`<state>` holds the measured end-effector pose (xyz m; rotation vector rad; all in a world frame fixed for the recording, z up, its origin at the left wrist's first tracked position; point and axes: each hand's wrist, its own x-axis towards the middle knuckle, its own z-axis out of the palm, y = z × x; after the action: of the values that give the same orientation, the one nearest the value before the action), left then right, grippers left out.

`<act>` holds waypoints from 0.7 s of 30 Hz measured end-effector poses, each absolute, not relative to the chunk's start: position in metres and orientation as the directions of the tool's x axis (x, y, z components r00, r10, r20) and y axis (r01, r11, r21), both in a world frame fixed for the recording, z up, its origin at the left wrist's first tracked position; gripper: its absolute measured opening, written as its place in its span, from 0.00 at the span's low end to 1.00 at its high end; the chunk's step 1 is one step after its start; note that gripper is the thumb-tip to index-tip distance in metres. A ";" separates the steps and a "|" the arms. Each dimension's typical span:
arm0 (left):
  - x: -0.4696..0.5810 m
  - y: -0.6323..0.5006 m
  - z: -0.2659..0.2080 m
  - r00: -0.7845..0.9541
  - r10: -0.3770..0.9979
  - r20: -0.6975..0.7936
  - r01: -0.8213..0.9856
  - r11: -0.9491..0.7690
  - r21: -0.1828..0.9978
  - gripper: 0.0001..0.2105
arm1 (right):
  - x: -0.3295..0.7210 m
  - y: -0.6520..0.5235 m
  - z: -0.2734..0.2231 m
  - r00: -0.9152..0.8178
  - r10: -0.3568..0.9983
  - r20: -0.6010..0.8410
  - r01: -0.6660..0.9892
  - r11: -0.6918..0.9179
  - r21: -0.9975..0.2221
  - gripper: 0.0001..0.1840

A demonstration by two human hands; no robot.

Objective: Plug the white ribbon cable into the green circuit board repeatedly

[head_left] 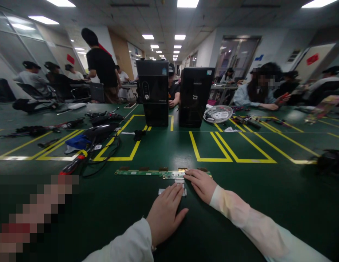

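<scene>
A long, narrow green circuit board point(142, 173) lies crosswise on the green table, with several brown and gold tabs along its far edge. My right hand point(204, 186) rests over the board's right part, its fingers stretched out and touching it. Nearer to me, my left hand point(165, 210) lies with its fingers extended and thumb apart, the fingertips on small whitish pieces point(161, 191). Those pieces are partly covered by the fingers, so I cannot tell what they are. Neither hand grips anything visible.
Two black computer towers point(155, 94) stand ahead, by yellow tape rectangles. A white basket point(218, 114) is right of them. Cables and tools point(103, 127) lie at left, including a red-black handled tool point(73, 163). Several people point(256, 89) are around tables beyond.
</scene>
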<state>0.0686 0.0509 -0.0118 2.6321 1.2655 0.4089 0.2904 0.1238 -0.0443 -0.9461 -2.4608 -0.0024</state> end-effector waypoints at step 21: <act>0.075 0.052 -0.017 0.574 0.788 0.223 0.737 -0.616 0.279 0.26 | 0.290 0.124 -0.037 -0.654 0.636 0.410 0.627 0.759 -0.176 0.22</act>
<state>0.0746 0.0516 -0.0169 2.6469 1.2916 0.4911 0.2895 0.1240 -0.0369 -0.9561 -2.5031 0.0254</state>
